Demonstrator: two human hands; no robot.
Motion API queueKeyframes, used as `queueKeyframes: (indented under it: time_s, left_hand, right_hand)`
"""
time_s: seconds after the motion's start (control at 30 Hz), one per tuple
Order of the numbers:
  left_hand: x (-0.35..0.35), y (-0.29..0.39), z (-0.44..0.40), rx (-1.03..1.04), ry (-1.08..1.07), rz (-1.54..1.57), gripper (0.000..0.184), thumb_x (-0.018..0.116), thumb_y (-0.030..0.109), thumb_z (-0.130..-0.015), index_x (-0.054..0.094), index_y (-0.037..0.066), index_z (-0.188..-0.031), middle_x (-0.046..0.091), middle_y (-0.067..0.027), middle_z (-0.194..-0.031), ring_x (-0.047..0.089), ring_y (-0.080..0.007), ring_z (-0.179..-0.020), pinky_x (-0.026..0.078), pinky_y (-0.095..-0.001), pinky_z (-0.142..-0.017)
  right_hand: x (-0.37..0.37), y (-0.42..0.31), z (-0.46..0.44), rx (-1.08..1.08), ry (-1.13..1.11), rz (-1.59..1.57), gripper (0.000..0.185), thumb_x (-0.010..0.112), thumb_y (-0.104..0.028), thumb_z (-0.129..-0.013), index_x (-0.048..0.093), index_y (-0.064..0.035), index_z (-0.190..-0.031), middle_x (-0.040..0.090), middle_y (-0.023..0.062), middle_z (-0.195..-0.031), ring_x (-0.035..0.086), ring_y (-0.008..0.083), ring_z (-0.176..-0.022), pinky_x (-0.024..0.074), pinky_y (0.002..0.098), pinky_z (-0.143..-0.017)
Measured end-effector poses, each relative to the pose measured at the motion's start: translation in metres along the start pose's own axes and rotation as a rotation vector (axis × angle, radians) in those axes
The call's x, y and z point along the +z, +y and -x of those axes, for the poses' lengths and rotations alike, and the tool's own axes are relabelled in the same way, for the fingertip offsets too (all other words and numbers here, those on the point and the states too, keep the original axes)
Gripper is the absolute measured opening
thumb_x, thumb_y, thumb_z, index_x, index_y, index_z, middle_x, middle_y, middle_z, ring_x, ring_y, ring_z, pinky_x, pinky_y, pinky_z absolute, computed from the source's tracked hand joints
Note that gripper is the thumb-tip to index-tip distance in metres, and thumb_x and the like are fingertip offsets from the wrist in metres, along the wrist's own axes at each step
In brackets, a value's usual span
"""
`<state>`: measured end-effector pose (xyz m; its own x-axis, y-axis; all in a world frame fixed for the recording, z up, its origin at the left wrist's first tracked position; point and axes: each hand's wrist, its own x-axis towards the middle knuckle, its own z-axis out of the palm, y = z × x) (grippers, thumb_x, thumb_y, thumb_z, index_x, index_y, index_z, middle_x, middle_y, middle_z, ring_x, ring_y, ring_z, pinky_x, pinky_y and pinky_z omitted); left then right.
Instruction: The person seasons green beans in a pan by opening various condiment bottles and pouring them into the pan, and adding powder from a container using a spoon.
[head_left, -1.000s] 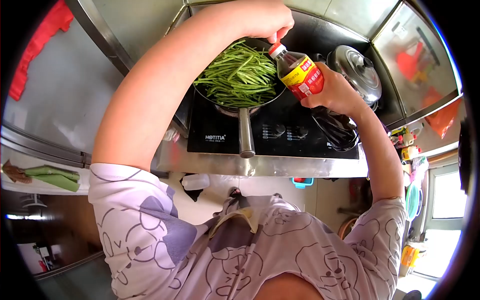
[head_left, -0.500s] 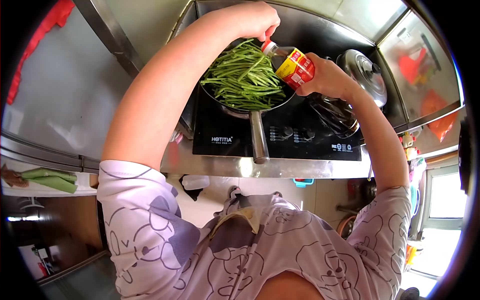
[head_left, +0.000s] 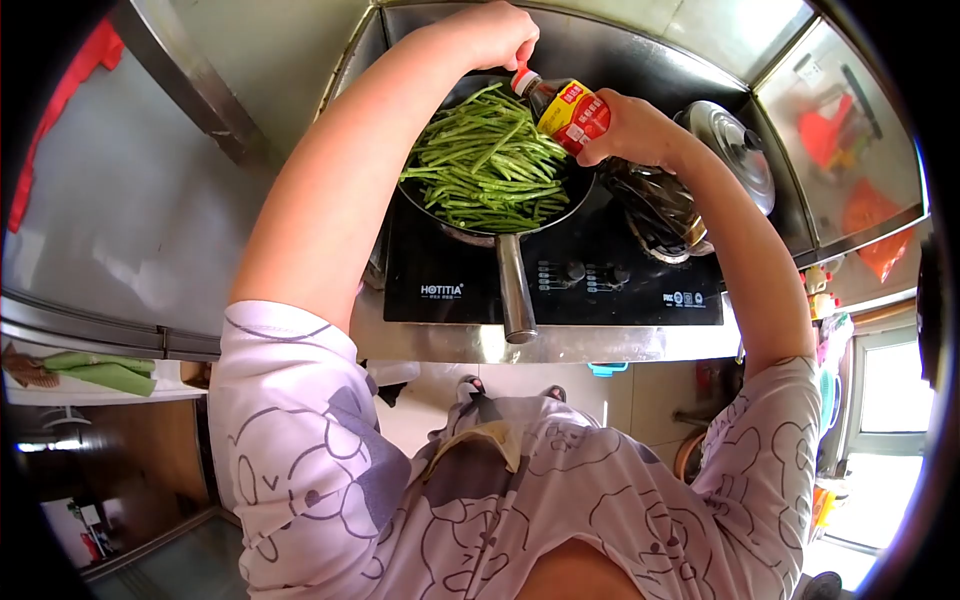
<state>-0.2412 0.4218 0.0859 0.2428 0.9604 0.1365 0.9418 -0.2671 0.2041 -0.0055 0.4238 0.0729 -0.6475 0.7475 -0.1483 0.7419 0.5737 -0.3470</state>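
A bottle of dark liquid [head_left: 575,118] with a red and yellow label is in my right hand [head_left: 632,130], whose fingers wrap round its lower part. The bottle leans with its neck toward the upper left, over the pan's far right edge. My left hand [head_left: 505,38] is closed at the neck end, fingertips pinched on the red flip cap [head_left: 521,76]. Below both hands, a pile of green beans [head_left: 490,160] fills much of the frying pan [head_left: 462,233]. The pan's metal handle [head_left: 515,290] points toward me.
The pan sits on a black two-burner gas stove [head_left: 600,300] with knobs at the front. Right of it lies a dark plastic bag [head_left: 660,205], beside a lidded metal pot [head_left: 735,150]. A metal splash guard [head_left: 650,45] rises behind. A steel counter edge [head_left: 570,343] runs in front.
Both hands and the bottle have shifted slightly left and up in view. Dark liquid now shows nearer the bottle's neck. The pan handle appears a little lower.
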Motion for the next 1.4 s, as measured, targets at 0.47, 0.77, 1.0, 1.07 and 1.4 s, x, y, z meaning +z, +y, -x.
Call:
queueKeyframes:
  time_s: [0.47, 0.77, 1.0, 1.07, 1.4]
  left_hand:
    - [0.008, 0.026, 0.016, 0.099, 0.025, 0.077, 0.01, 0.07, 0.002, -0.074, 0.071, 0.005, -0.084, 0.07, -0.0092, -0.08, 0.067, -0.024, -0.076, 0.051, -0.0356, -0.067]
    - [0.001, 0.024, 0.069, 0.021, 0.044, 0.016, 0.012, 0.073, 0.005, -0.075, 0.069, 0.003, -0.086, 0.07, -0.0091, -0.082, 0.065, -0.0221, -0.074, 0.051, -0.0341, -0.068]
    - [0.003, 0.008, 0.077, -0.048, 0.046, 0.006, 0.011, 0.072, 0.004, -0.075, 0.069, 0.003, -0.086, 0.07, -0.0107, -0.083, 0.066, -0.0234, -0.077, 0.051, -0.0344, -0.07]
    - [0.003, 0.006, 0.076, -0.066, 0.047, 0.011, 0.012, 0.072, 0.003, -0.075, 0.069, 0.003, -0.086, 0.07, -0.011, -0.083, 0.066, -0.0238, -0.077, 0.051, -0.0346, -0.071]
    - [0.014, 0.011, 0.046, 0.028, 0.094, 0.024, 0.014, 0.074, 0.005, -0.073, 0.07, 0.005, -0.086, 0.07, -0.0104, -0.083, 0.066, -0.0252, -0.079, 0.052, -0.0368, -0.07]
  right_hand:
    - [-0.006, 0.012, 0.03, 0.021, -0.008, 0.083, 0.079, 0.08, -0.033, -0.054, 0.052, 0.0004, -0.12, 0.066, 0.0189, -0.099, 0.064, 0.0327, -0.093, 0.0485, 0.0366, -0.087]
    - [0.008, -0.013, 0.032, -0.104, -0.054, 0.059, 0.076, 0.079, -0.033, -0.054, 0.053, -0.0021, -0.118, 0.067, 0.0181, -0.097, 0.064, 0.0327, -0.09, 0.0495, 0.0372, -0.084]
    - [0.016, -0.025, 0.015, -0.133, -0.059, 0.092, 0.074, 0.079, -0.033, -0.054, 0.054, 0.0007, -0.115, 0.066, 0.0181, -0.095, 0.064, 0.0326, -0.089, 0.0495, 0.0369, -0.083]
    - [0.015, -0.026, 0.011, -0.13, -0.072, 0.093, 0.078, 0.078, -0.037, -0.053, 0.053, 0.0008, -0.116, 0.066, 0.0188, -0.097, 0.064, 0.0336, -0.091, 0.0501, 0.0375, -0.083]
    - [0.01, -0.005, 0.019, -0.033, -0.042, 0.05, 0.077, 0.079, -0.033, -0.054, 0.053, -0.0002, -0.119, 0.066, 0.0187, -0.099, 0.063, 0.0332, -0.093, 0.0483, 0.0368, -0.087]
